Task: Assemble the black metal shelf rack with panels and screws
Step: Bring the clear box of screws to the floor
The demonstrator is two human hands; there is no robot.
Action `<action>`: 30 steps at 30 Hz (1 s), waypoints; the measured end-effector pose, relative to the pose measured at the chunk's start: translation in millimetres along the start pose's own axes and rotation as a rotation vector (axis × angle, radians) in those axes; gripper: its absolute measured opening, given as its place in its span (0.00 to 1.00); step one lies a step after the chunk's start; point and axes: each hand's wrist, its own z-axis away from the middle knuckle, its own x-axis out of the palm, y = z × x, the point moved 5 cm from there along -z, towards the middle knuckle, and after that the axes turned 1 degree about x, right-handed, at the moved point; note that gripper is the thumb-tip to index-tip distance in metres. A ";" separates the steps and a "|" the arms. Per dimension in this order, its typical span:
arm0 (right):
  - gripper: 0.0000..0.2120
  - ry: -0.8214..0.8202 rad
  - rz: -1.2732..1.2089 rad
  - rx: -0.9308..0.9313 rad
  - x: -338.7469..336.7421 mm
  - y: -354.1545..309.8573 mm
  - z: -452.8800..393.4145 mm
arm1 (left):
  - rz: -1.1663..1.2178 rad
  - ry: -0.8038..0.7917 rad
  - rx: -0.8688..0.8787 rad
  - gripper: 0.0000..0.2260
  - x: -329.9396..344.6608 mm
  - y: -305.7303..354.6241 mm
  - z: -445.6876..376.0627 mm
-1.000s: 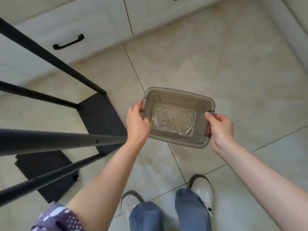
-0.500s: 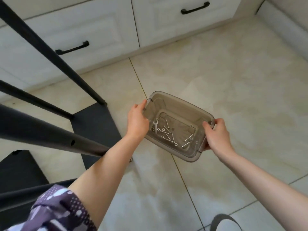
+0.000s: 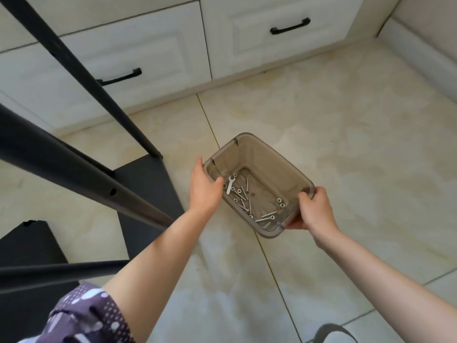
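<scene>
Bin (image 3: 291, 167) has swung lower and tilted since before. Left hand (image 3: 204, 188) and right hand (image 3: 312, 210) grip opposite rims above the floor. Screws (image 3: 243, 194) and wrench (image 3: 231, 185) lie inside. Fetching hardware; next, likely set it beside the rack (image 3: 74, 174).

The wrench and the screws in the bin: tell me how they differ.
The wrench is a flat strip with a forked end; the screws are thin round shafts with heads. There is one wrench, several screws. All are silvery metal, loose on the bottom of the bin.
</scene>
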 end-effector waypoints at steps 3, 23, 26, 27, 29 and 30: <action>0.03 -0.022 -0.089 0.034 4.4 5.0 3.5 | 0.184 -0.014 -0.127 0.36 9.3 -8.2 10.1; 0.11 -0.266 0.007 0.139 5.3 21.0 59.7 | 0.294 -0.294 -0.128 0.37 11.9 -31.2 102.5; 0.06 -0.306 -0.005 0.178 -0.9 26.6 66.8 | 0.243 -0.294 -0.113 0.36 10.8 -29.2 108.0; 0.05 -0.317 -0.027 0.179 -2.0 27.6 67.0 | 0.238 -0.290 -0.106 0.36 10.8 -28.3 107.6; 0.06 -0.330 -0.075 0.163 -4.5 26.7 63.7 | 0.244 -0.295 -0.098 0.36 12.6 -25.9 106.0; 0.07 -0.332 -0.091 0.154 -5.3 25.5 60.9 | 0.246 -0.296 -0.099 0.35 13.9 -24.9 104.8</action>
